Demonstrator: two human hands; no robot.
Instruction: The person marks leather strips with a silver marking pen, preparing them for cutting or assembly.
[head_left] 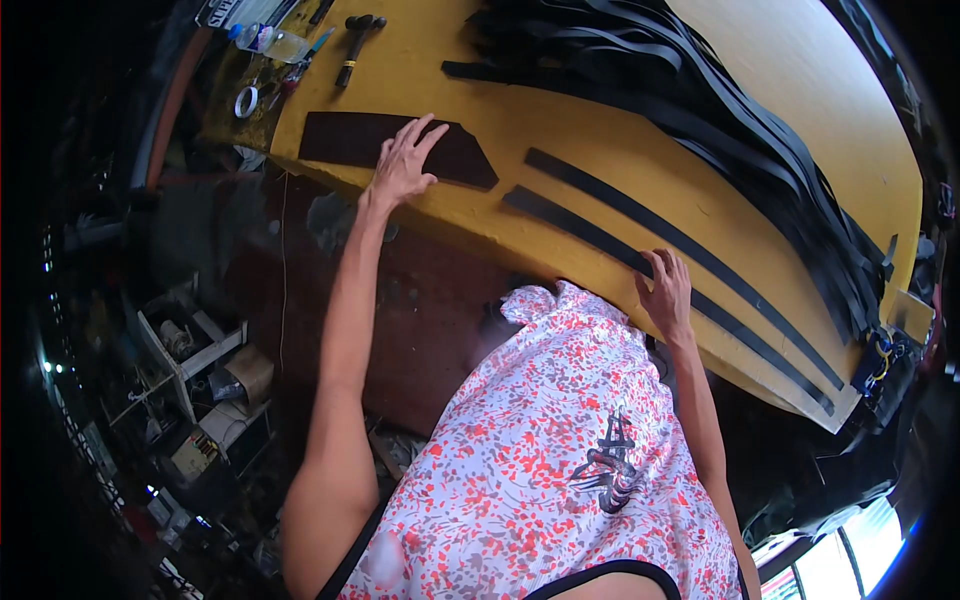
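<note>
My left hand (403, 165) lies with spread fingers on a dark brown flat board (345, 138) that has a pointed right end. The board rests along the near edge of the yellow table. Farther right, my right hand (668, 292) has its fingers bent over the nearer of two long black strips (575, 226), with the thumb by the strip's near edge. That strip lies flat and passes partly under the hand. The other black strip (640, 212) runs beside it, a little farther from me.
A large heap of long black strips (700, 90) covers the far side of the yellow table (420, 85). A hammer (355, 50), a water bottle (272, 42) and a roll of white tape (246, 101) sit at the far left. Cluttered shelves (195, 350) stand below left.
</note>
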